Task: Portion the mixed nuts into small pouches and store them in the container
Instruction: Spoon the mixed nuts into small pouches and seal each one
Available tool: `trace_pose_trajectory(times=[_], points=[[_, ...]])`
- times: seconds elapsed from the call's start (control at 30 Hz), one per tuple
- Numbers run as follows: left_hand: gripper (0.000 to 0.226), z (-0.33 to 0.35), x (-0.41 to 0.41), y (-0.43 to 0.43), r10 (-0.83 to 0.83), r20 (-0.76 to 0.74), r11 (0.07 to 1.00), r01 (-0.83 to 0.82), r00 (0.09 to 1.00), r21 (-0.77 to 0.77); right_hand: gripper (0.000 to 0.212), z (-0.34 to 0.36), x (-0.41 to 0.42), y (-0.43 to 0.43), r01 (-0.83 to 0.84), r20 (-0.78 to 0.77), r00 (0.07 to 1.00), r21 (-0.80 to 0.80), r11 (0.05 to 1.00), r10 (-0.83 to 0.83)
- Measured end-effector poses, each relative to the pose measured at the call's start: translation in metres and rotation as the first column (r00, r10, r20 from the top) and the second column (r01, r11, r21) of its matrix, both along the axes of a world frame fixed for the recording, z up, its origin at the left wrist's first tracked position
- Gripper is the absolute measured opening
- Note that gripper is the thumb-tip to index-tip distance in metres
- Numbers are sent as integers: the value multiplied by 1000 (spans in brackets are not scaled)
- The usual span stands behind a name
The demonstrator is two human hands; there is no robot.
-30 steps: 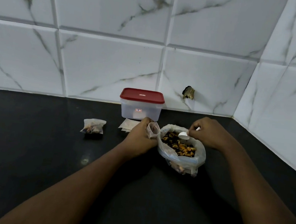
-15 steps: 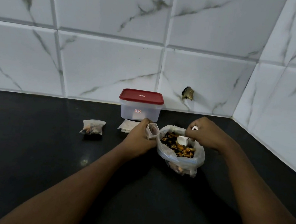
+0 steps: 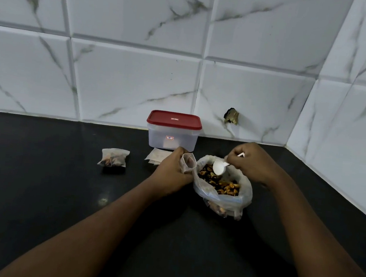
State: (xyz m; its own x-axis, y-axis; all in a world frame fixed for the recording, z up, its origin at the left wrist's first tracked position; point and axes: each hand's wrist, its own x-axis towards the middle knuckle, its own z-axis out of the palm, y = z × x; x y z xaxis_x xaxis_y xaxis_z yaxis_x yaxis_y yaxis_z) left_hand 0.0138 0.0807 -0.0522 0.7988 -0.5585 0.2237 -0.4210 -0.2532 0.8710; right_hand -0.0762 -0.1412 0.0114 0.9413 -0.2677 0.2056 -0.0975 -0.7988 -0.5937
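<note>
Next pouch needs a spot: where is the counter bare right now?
Bare counter lies left of the filled pouch, and between it and the left hand. Crowded: the container, flat pouches, open pouch, nut bag and right hand with the spoon cluster together.

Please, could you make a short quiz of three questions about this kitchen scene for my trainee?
1. True or false: the red lid is off the container.
2. What holds the white spoon? A) left hand B) right hand C) nothing
3. Fill in: the left hand holds a small open ____ beside the nut bag.
Key: 1 false; 2 B; 3 pouch.
</note>
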Motion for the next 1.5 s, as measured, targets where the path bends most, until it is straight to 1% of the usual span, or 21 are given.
trace_pose_trajectory(times=[0.07, 0.13, 0.2, 0.27, 0.4, 0.47, 0.53, 0.7, 0.83, 1.0, 1.17, 1.3, 1.4, 1.5], points=[[43, 0, 0, 1, 0, 2, 1000, 0, 1000, -1, 13, 0, 0, -4, 48, 34, 998, -85, 995, -45], [43, 0, -1, 0, 1, 3, 1000, -1, 1000, 1, 11, -2, -1, -7, 68, -39, 996, -188, 980, -77], [42, 0, -1, 0, 5, 1, 1000, -5, 1000, -1, 11, -3, -1, -6, 40, -134, 989, -203, 978, -68], [42, 1, -2, 0, 3, 0, 1000, -3, 1000, 7, 13, -3, 0, -1, 14, -133, 991, -133, 991, -31], [42, 3, -3, 1, 2, 6, 1000, -2, 1000, 11, 17, -5, 2, 8, -10, -50, 999, 1, 1000, 10], [41, 3, -4, 1, 1, 10, 1000, -1, 1000, 10, 18, -8, 4, 8, -4, -38, 999, -24, 1000, 3], [40, 3, -4, 1, -2, 16, 1000, 2, 1000, 11, 18, -9, 4, 5, -2, -59, 998, -40, 999, -1], [41, 3, -3, 1, -10, 9, 1000, 10, 1000, 18, 21, -9, 4, 3, -28, -53, 998, 120, 992, 35], [42, 4, -3, 1, -19, 2, 1000, 19, 1000, 20, 23, -14, 6, 1, -32, -59, 997, 163, 986, 42], [40, 3, -3, 2, -14, 7, 1000, 14, 1000, 9, 25, -17, 8, -5, -12, -114, 993, 213, 977, 38], [41, 2, -3, 1, -10, 9, 1000, 10, 1000, -1, 17, -22, 13, 0, -30, -51, 998, 269, 963, 45], [42, 2, -3, 1, -7, 17, 1000, 7, 1000, 3, 17, -23, 16, 3, -4, -89, 996, 282, 959, 31], [43, 2, -3, 1, -7, 14, 1000, 7, 1000, -2, 15, -24, 17, 0, 31, -107, 994, 375, 926, 10], [43, 2, -2, 1, -9, 3, 1000, 9, 1000, 1, 12, -25, 18, -4, 54, -92, 996, 534, 844, -5]])
